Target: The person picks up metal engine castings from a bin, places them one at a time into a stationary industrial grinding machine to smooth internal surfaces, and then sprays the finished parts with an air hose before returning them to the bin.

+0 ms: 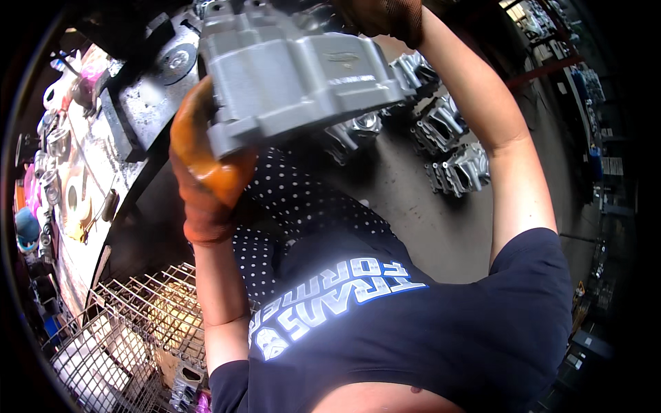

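Your left hand, in an orange, wet-looking rubber glove [210,158], is curled round the lower left corner of a large, ribbed, matte-grey metal casting [296,79]; some of its fingers are hidden behind the part. Your right hand, in a dark glove with a brown knit cuff [389,17], is by the casting's far right end, cut by the top of the view, so you cannot tell how far it is open or whether it grips. The casting is tilted, in front of your body and off the worktop [96,155], close to its right-hand edge in view. If the slick-looking glove slides or your right hand bears too little, the heavy-looking part could twist and drop toward your legs; swung left, it could strike that edge, the black angular metal bar [124,120] or the dark round metal disc [177,64] near the worktop's far right corner. Below your left forearm, a rusty wire-mesh basket [138,310] crowds that side. To the right, silvery metal castings [459,168] stand on the grey floor [406,186]; nearer you, the bare strip between them and your polka-dot trousers [310,189] gives more room.
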Available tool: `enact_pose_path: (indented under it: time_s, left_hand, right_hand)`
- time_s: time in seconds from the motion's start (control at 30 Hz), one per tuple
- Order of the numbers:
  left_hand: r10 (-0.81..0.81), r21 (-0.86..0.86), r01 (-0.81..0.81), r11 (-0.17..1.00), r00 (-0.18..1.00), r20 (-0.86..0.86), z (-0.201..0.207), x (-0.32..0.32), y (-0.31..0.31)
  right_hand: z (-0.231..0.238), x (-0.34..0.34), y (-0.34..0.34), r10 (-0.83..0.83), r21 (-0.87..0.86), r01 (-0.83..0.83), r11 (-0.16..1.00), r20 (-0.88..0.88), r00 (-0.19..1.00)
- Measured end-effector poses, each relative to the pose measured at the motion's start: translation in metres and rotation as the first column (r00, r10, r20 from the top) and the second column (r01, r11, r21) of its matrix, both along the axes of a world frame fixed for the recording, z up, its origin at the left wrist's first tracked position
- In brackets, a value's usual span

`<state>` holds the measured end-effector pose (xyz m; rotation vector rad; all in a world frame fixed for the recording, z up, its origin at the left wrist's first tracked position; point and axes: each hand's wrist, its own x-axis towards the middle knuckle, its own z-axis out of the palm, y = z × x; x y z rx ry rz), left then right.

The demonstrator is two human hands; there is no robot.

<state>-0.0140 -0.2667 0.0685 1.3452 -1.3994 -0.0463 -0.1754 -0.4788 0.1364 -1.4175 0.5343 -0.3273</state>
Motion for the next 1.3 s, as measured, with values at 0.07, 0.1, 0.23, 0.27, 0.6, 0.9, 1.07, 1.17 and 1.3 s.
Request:
enact_pose_path:
  time_s: [0.07, 0.1, 0.23, 0.27, 0.6, 0.9, 1.07, 1.17, 1.3]
  left_hand:
    - [-0.169, 0.009, 0.17, 0.985, 0.985, -0.041, -0.01, -0.04, -0.008]
    - [-0.23, -0.005, 0.231, 0.973, 0.971, 0.066, -0.009, -0.058, -0.015]
    - [-0.453, 0.053, 0.468, 0.882, 0.812, 0.368, -0.033, -0.122, -0.036]
    - [-0.481, 0.047, 0.512, 0.858, 0.767, 0.424, -0.047, -0.138, -0.039]
    - [-0.219, 0.259, 0.116, 0.959, 0.883, 0.416, -0.045, -0.029, -0.031]
    - [0.382, 0.513, -0.612, 0.601, 0.784, 0.488, -0.056, 0.111, 0.164]
    - [0.459, 0.45, -0.775, 0.443, 0.628, 0.628, -0.032, 0.123, 0.264]
    - [0.566, 0.409, -0.854, 0.322, 0.52, 0.64, -0.012, 0.107, 0.3]
    - [0.533, 0.144, -0.988, 0.061, 0.155, 0.832, 0.007, 0.102, 0.369]
  right_hand:
    - [-0.001, -0.023, -0.004, -0.022, 0.075, 0.023, 0.997, -0.019, 1.0]
    - [-0.001, -0.042, -0.006, -0.056, 0.102, 0.06, 0.993, -0.04, 0.998]
    - [-0.022, -0.168, -0.023, -0.148, 0.011, 0.152, 0.988, -0.162, 0.976]
    - [-0.034, -0.205, -0.027, -0.141, -0.075, 0.128, 0.989, -0.207, 0.968]
    - [-0.237, -0.288, 0.038, -0.406, -0.244, 0.352, 0.904, -0.749, 0.523]
    - [-0.461, -0.313, 0.045, -0.383, -0.351, 0.174, 0.92, -0.9, 0.209]
    - [-0.56, -0.358, 0.017, -0.35, -0.363, -0.267, 0.893, -0.932, 0.096]
    - [-0.549, -0.335, 0.015, -0.204, 0.018, -0.775, 0.632, -0.961, -0.189]
    - [-0.519, -0.317, 0.012, -0.25, 0.24, -0.896, 0.374, -0.904, -0.346]
